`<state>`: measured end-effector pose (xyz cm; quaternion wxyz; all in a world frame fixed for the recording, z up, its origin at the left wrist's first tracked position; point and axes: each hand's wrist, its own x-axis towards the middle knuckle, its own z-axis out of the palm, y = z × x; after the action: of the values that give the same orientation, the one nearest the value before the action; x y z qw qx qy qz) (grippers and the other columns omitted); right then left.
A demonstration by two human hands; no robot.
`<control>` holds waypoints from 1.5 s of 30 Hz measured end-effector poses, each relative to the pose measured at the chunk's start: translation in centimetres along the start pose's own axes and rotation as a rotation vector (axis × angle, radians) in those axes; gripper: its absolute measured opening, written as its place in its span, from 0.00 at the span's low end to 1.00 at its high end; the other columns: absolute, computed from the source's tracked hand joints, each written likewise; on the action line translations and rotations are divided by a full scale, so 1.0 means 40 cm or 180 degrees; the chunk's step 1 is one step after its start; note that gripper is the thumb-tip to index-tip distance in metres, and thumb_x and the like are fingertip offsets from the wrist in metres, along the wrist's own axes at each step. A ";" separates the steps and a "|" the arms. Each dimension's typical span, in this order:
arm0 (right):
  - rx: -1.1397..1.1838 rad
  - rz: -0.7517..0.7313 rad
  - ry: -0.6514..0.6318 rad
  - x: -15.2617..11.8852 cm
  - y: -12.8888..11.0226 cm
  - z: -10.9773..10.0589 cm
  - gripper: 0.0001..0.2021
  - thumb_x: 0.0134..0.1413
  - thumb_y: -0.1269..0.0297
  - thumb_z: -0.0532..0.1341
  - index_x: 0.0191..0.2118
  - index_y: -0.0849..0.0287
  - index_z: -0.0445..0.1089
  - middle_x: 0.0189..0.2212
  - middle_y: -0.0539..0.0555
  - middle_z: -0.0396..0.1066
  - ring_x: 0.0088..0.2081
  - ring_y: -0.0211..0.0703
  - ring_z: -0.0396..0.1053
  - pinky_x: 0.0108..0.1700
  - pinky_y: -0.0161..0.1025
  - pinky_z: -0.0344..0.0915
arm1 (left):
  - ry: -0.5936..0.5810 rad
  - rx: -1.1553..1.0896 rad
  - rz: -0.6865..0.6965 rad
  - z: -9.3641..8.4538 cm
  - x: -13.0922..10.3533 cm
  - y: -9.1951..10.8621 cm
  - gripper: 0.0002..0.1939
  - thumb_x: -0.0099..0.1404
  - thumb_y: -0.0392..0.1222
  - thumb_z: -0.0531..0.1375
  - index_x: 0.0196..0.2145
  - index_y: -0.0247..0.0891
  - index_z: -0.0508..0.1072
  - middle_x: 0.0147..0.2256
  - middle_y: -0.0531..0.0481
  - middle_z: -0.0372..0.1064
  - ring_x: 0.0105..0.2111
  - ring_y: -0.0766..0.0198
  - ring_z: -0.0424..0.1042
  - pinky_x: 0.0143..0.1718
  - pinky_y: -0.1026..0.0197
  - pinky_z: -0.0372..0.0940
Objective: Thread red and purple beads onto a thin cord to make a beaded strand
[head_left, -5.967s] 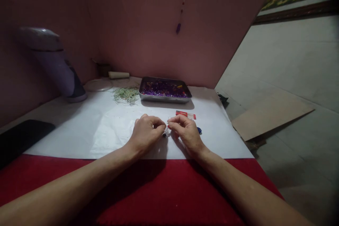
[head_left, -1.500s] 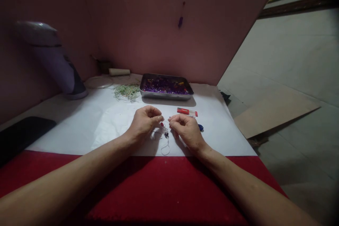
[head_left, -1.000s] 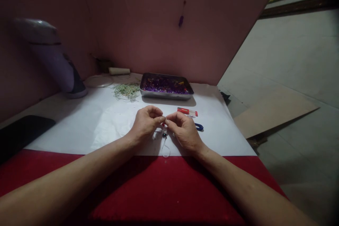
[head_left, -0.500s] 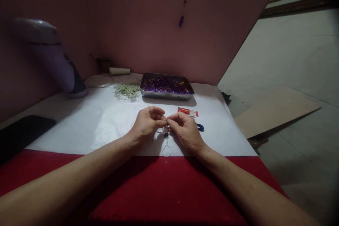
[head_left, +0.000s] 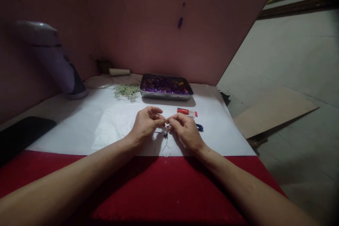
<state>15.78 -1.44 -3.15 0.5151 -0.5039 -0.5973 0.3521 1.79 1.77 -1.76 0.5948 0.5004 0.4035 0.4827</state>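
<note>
Close together over the white paper, both hands work at a small beaded charm [head_left: 165, 135] with clear beads, a dark bead and a white cord loop hanging toward me. My left hand [head_left: 146, 122] pinches its upper part, where a bit of red shows at the fingertips. My right hand [head_left: 186, 132] is pinched just beside it, thumb against forefinger. What lies between those right fingertips is too small to make out; it may be thread. Just beyond the right hand are a red-and-clear packet [head_left: 186, 112] and a blue-handled tool [head_left: 199, 127], partly hidden by the hand.
A metal tray [head_left: 166, 96] of purple beads stands at the back. Left of it lie a tangle of greenish thread [head_left: 126, 92] and a pale roll [head_left: 119, 72]. A purple bottle [head_left: 62, 63] and a dark flat object [head_left: 26, 136] are at the left. Red cloth [head_left: 166, 190] borders the near edge.
The fingertips of the two hands have parted slightly, and a little red now shows at the left fingertips. The charm hangs in nearly the same place.
</note>
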 end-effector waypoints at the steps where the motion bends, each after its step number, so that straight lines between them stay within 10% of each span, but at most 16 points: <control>1: -0.0077 -0.0014 0.0006 -0.001 -0.001 0.000 0.07 0.51 0.64 0.58 0.26 0.60 0.67 0.20 0.50 0.67 0.23 0.37 0.64 0.27 0.36 0.61 | 0.0006 -0.0016 0.0009 0.000 -0.001 0.001 0.15 0.46 0.27 0.64 0.33 0.32 0.65 0.20 0.55 0.69 0.20 0.68 0.69 0.27 0.63 0.64; 45: -0.0746 -0.0531 0.0100 -0.012 -0.015 0.003 0.06 0.52 0.68 0.59 0.26 0.60 0.68 0.23 0.50 0.66 0.26 0.38 0.62 0.30 0.36 0.59 | 0.0010 0.0031 0.0112 0.002 -0.003 -0.001 0.14 0.46 0.26 0.63 0.31 0.33 0.65 0.20 0.55 0.68 0.20 0.69 0.68 0.27 0.63 0.63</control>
<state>15.51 -2.04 -2.73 0.4895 -0.5146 -0.6660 0.2280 1.83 1.65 -1.81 0.5831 0.5095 0.3979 0.4920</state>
